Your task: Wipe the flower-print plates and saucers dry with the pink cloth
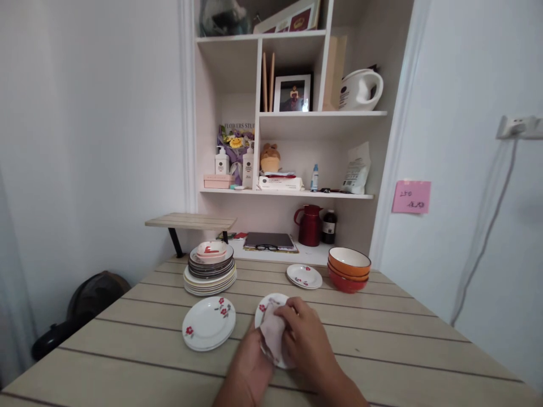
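A small white plate (271,297) with a red flower print is held above the near middle of the table. My left hand (253,362) grips its lower left edge from below. Over the plate's face lies a pale pinkish cloth (272,333), bunched under the fingers of my right hand (306,336), which are closed on it. Parts of the plate are hidden behind the cloth and that hand. To the left rests a short stack of matching flowered plates (207,323). Farther back, two more such plates (304,276) lie stacked.
A tall pile of mixed plates (210,277) topped by a small dish stands back left, near a raised wooden shelf (190,220). Nested orange and red bowls (349,265) stand back right. Behind are a laptop (269,241) and a red jug (309,226).
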`<move>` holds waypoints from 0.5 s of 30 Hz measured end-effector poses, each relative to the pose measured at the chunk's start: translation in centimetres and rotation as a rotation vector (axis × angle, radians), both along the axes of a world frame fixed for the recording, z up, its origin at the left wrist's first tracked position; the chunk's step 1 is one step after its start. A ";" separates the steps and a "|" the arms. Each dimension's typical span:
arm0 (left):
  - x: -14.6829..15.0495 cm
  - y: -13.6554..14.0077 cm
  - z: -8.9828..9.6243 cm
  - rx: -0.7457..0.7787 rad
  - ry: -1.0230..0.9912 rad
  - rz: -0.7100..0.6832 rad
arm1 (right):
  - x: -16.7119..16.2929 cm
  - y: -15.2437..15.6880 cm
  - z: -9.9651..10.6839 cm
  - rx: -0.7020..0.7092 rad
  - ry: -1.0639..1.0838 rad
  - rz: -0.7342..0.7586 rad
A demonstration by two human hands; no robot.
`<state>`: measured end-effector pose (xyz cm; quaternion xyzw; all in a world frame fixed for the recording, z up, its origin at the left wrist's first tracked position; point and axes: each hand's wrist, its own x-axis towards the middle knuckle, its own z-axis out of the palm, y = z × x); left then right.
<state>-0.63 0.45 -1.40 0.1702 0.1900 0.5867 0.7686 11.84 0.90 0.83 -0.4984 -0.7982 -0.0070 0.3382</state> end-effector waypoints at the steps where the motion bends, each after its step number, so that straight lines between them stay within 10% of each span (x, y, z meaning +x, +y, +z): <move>1: 0.3 -0.2 0.0 0.012 0.014 -0.026 | -0.1 0.0 0.1 0.017 0.006 -0.004; 8: -0.3 -0.2 -0.9 -0.005 0.002 -0.057 | 4.1 1.9 0.3 0.054 0.094 -0.215; 15: -1.4 0.5 -0.8 -0.079 -0.044 0.092 | 1.4 0.3 -0.2 -0.061 0.037 -0.037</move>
